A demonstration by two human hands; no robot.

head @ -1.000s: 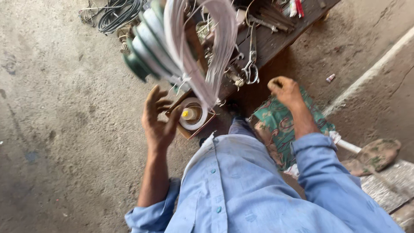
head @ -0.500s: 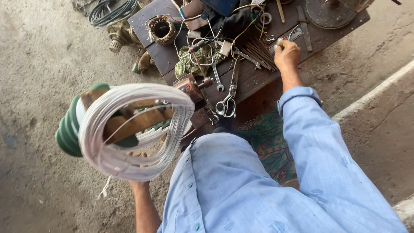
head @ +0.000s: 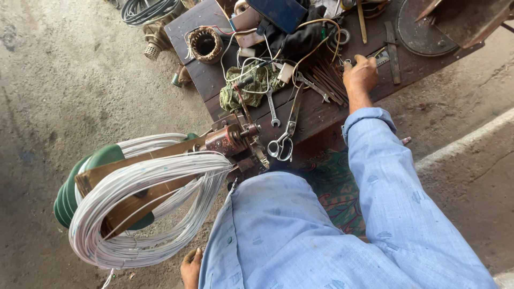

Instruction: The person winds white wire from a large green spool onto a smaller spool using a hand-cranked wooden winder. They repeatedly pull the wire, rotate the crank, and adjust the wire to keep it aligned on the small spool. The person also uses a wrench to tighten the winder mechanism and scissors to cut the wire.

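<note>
In the head view, we are reaching our right hand (head: 360, 74) to the upper centre of the frame, fingers curled among thin metal rods (head: 326, 83) on the dark workbench (head: 321, 115); whether they are pinching one is unclear. Our left hand (head: 190, 267) is hanging empty, bottom centre, beside the white wire coil (head: 140, 211), which is looking fully wound on its wooden former (head: 134, 184).

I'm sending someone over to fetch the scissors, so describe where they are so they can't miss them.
On the dark wooden workbench, look at the near edge, just right of the rusty winding machine. The scissors lie there, handles toward the person, the only tool with looped handles, beside a plain spanner.
</note>
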